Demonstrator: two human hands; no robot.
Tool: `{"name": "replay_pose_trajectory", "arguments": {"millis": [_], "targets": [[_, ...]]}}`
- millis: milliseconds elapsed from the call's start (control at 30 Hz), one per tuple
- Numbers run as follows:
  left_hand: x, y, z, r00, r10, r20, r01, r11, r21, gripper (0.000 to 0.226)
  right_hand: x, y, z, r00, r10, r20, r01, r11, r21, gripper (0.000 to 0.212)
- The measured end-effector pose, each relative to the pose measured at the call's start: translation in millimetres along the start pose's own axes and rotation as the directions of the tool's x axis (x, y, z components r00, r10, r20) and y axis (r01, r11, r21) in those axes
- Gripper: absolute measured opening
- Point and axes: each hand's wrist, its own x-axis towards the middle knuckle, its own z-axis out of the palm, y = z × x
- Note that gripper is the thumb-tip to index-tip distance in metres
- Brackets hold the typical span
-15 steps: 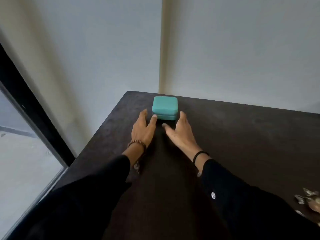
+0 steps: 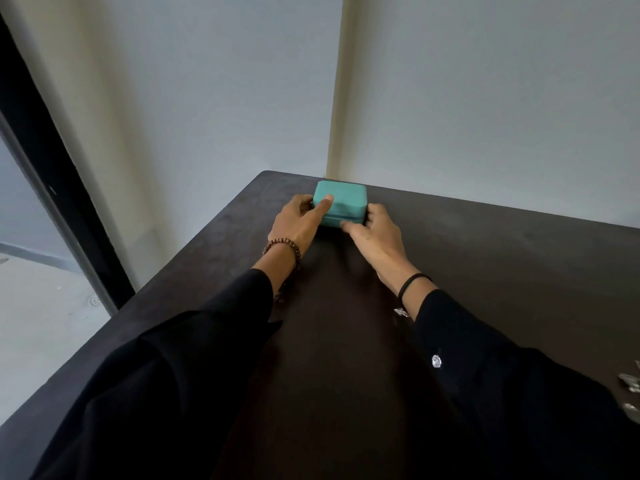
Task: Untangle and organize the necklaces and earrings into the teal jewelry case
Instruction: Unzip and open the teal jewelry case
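The closed case sits on the table between both hands. The left hand clasps its left side, thumb on the lid, and the right hand clasps its right side.

Silvery bits cut off at rt edge, shiny speck by rt wrist too small to ID

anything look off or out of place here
Nothing stands out. The teal jewelry case sits closed and level near the far edge of the table, the left hand and right hand gripping its sides.
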Motion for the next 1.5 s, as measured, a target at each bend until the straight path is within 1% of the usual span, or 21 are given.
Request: {"name": "replay_pose_trajectory", "arguments": {"millis": [200, 333, 367, 400, 467, 500, 533, 667, 900, 967, 1033, 1133, 1167, 1267, 1333, 1400, 1500], "targets": [[-30.0, 0.7, -12.5, 1.0, -0.029, -0.008, 0.029, 0.999, -0.026, 0.066, -39.0, -2.6, -10.7, 1.0, 0.02, 0.005, -0.021, 0.997, 0.072, 0.044], [-68.1, 4.7, -29.2, 0.998, -0.054, 0.021, 0.055, 0.998, -0.033, 0.077, -76.3, -5.2, -16.7, 0.999, 0.037, 0.025, -0.04, 0.991, 0.131, 0.038], [-77.9, 6.2, -33.6, 0.998, -0.06, 0.025, 0.061, 0.997, -0.037, 0.076, -87.1, -6.4, -19.0, 0.999, 0.036, 0.029, -0.04, 0.989, 0.144, 0.037], [-89.6, 8.7, -37.7, 0.998, -0.057, 0.034, 0.059, 0.997, -0.047, 0.068, -97.7, -7.3, -21.7, 0.999, 0.035, 0.035, -0.04, 0.987, 0.158, 0.036], [-109.4, 9.5, -44.2, 0.997, -0.043, 0.064, 0.048, 0.996, -0.072, 0.042, -118.2, -7.8, -27.1, 0.998, 0.046, 0.044, -0.054, 0.982, 0.179, 0.034], [-117.6, 7.4, -46.8, 0.997, -0.031, 0.069, 0.037, 0.996, -0.084, 0.034, -127.7, -6.8, -28.4, 0.998, 0.046, 0.047, -0.054, 0.981, 0.186, 0.035], [-128.5, 6.8, -50.4, 0.997, -0.022, 0.069, 0.028, 0.996, -0.088, 0.031, -138.6, -6.6, -30.3, 0.998, 0.042, 0.051, -0.051, 0.98, 0.194, 0.035], [-169.2, 7.1, -66.7, 0.995, -0.03, 0.098, 0.037, 0.997, -0.075, 0.038, -178.9, -7.5, -36.5, 0.997, 0.042, 0.063, -0.056, 0.971, 0.233, 0.036], [-232.8, 7.4, -97.9, 0.991, 0.002, 0.132, 0.012, 0.995, -0.103, 0.04, -233.9, -6.6, -44.0, 0.995, 0.026, 0.093, -0.051, 0.957, 0.285, 0.03], [-244.2, 4.8, -108.9, 0.986, 0.017, 0.164, -0.002, 0.996, -0.088, 0.043, -245.4, -7.0, -44.9, 0.994, 0.019, 0.112, -0.051, 0.954, 0.294, 0.029], [-253.5, -1.7, -119.9, 0.971, 0.034, 0.236, -0.03, 0.999, -0.023, 0.052, -254.1, -7.3, -46.1, 0.99, 0.0, 0.141, -0.043, 0.952, 0.302, 0.028], [-258.9, -15.7, -134.2, 0.96, 0.005, 0.281, -0.054, 0.985, 0.165, 0.084, -266.0, -9.4, -48.8, 0.983, -0.048, 0.179, 0.001, 0.967, 0.256, 0.026], [-260.2, -16.6, -137.4, 0.961, -0.006, 0.277, -0.052, 0.979, 0.199, 0.089, -268.1, -9.2, -49.7, 0.981, -0.065, 0.182, 0.02, 0.971, 0.236, 0.025], [-258.6, -17.1, -142.6, 0.95, -0.019, 0.312, -0.036, 0.985, 0.17, 0.102, -272.2, -8.8, -50.6, 0.977, -0.106, 0.188, 0.07, 0.98, 0.188, 0.022], [-255.9, -17.5, -142.3, 0.936, 0.0, 0.353, -0.059, 0.986, 0.156, 0.113, -272.2, -7.6, -50.8, 0.973, -0.122, 0.198, 0.089, 0.982, 0.165, 0.021], [-254.0, -19.8, -140.8, 0.941, 0.022, 0.338, -0.085, 0.982, 0.171, 0.116, -271.2, -8.0, -50.7, 0.97, -0.134, 0.204, 0.102, 0.982, 0.161, 0.02], [-259.2, -19.3, -136.3, 0.966, 0.075, 0.246, -0.127, 0.971, 0.203, 0.107, -266.3, -7.0, -50.9, 0.975, -0.129, 0.18, 0.093, 0.977, 0.193, 0.018]]}}
